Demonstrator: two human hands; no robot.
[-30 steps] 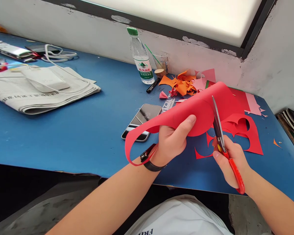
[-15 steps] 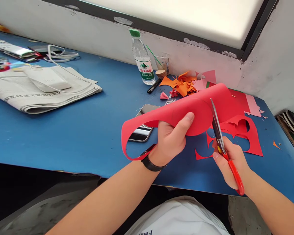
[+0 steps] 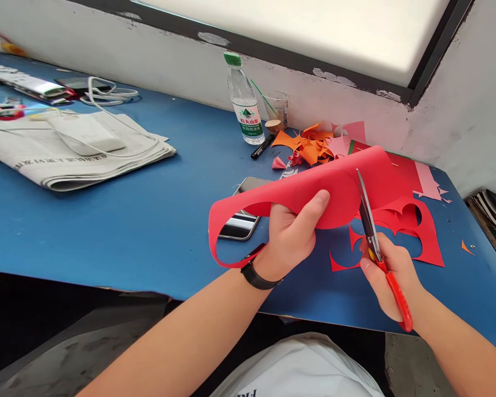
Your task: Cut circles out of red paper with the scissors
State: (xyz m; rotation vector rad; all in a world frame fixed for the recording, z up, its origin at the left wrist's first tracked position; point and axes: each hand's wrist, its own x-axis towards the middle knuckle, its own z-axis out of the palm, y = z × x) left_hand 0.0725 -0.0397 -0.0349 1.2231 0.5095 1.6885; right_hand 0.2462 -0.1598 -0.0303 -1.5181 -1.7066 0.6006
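My left hand (image 3: 291, 234) grips a curled sheet of red paper (image 3: 297, 193) above the blue table (image 3: 149, 220), thumb on top; a long strip of it loops down to the left. My right hand (image 3: 391, 278) holds red-handled scissors (image 3: 372, 237); their blades point away from me and meet the paper's right part. A black band sits on my left wrist. Under the paper lies a phone (image 3: 242, 220), partly hidden. Red cut-out scraps (image 3: 413, 226) lie flat on the table beneath the scissors.
Orange and pink paper scraps (image 3: 314, 146) are heaped by the wall, next to a water bottle (image 3: 244, 102), a plastic cup (image 3: 278, 107) and a black marker (image 3: 262, 148). Folded newspaper (image 3: 78, 160) with a white charger and cable lies at left. The table's front edge is near my body.
The paper loop has shifted left and up a little, covering more of the phone. The scissors stay in the cut at nearly the same spot.
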